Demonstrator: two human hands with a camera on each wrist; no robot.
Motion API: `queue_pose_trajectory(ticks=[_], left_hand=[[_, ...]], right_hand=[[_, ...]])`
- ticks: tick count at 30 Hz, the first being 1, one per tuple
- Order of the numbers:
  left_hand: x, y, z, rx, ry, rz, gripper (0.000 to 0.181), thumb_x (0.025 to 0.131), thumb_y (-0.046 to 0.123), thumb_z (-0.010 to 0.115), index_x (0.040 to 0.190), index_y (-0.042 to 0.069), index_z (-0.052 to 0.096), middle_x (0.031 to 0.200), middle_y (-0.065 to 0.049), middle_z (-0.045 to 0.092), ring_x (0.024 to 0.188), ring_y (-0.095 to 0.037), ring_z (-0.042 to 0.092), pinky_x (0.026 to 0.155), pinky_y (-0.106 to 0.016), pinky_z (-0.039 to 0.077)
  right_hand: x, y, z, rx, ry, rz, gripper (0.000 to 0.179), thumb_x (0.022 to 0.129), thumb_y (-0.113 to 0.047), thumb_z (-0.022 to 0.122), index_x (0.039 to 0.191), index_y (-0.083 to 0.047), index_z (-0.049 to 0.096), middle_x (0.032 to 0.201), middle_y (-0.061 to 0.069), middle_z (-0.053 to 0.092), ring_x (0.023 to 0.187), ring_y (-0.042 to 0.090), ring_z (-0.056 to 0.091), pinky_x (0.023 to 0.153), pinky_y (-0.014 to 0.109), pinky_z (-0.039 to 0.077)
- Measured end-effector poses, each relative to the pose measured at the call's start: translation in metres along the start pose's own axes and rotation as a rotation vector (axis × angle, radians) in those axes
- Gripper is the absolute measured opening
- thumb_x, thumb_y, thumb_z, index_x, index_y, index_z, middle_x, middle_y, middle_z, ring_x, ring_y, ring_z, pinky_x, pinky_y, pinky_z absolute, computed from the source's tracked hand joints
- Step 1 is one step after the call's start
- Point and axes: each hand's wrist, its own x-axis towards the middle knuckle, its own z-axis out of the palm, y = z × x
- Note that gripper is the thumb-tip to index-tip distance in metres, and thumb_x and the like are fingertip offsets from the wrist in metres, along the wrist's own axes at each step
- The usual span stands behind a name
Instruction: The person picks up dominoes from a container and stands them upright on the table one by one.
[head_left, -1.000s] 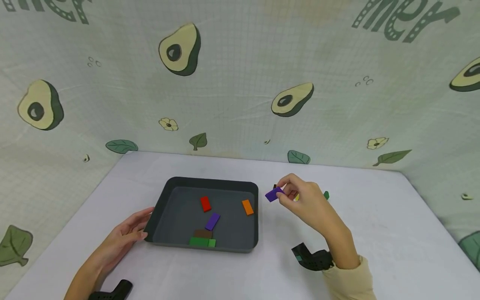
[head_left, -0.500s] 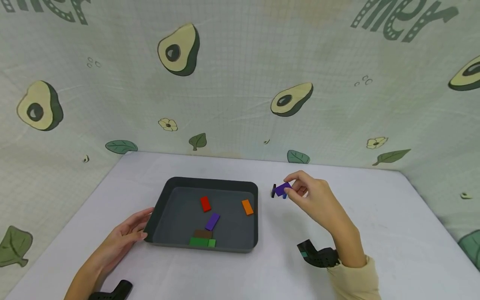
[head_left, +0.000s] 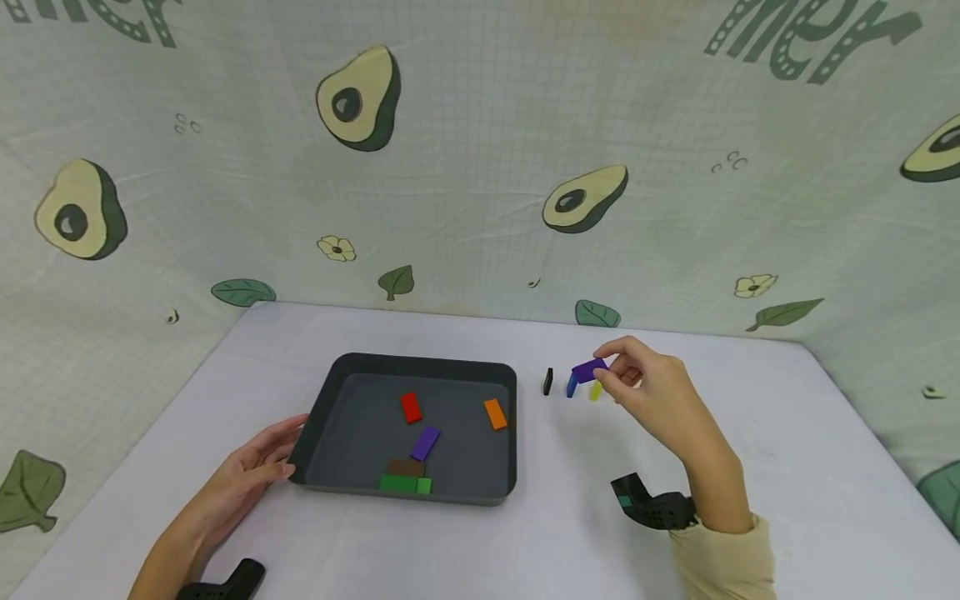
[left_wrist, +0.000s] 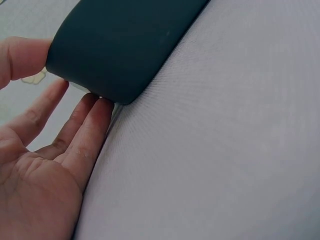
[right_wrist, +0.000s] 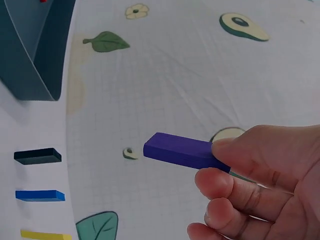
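Observation:
My right hand (head_left: 647, 387) pinches a purple block (right_wrist: 177, 150) between thumb and fingertips, raised above the table on the right. Below it, a blue block (head_left: 572, 385) and a yellow block (head_left: 596, 391) are partly covered in the head view. A black block (head_left: 548, 382) stands to their left. At the left, my left hand (head_left: 251, 467) holds the near left corner of a dark grey tray (head_left: 504, 502), thumb at the rim and fingers along the outer wall. In the left wrist view the fingertips touch the tray corner (left_wrist: 115, 55).
Inside the tray lie a red block (head_left: 411, 408), an orange block (head_left: 495, 414), a second purple block (head_left: 425, 443), and a brown block (head_left: 406, 467) beside green pieces (head_left: 398, 483) at the near wall. A cloth with avocado prints (head_left: 465, 167) hangs behind the white table (head_left: 420, 542).
My right hand has moved right and slightly away with the purple block, passing over the row of standing blocks; the black, blue and yellow ones now show. The left hand and tray stay put.

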Motion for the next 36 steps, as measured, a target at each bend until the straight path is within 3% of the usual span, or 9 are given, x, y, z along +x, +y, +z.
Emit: queue_pose_trajectory(ticks=[36], left_hand=[[0.0, 0.001, 0.001, 0.011, 0.024, -0.021, 0.056, 0.094, -0.001, 0.045, 0.146, 0.005, 0.025, 0.136, 0.022, 0.04, 0.119, 0.012, 0.04, 0.089, -0.012, 0.042]], right_hand=[[-0.002, 0.038, -0.019, -0.133, 0.092, 0.177, 0.024, 0.09, -0.013, 0.057, 0.11, 0.0, 0.057, 0.08, 0.01, 0.063, 0.067, 0.018, 0.051, 0.053, 0.024, 0.039]])
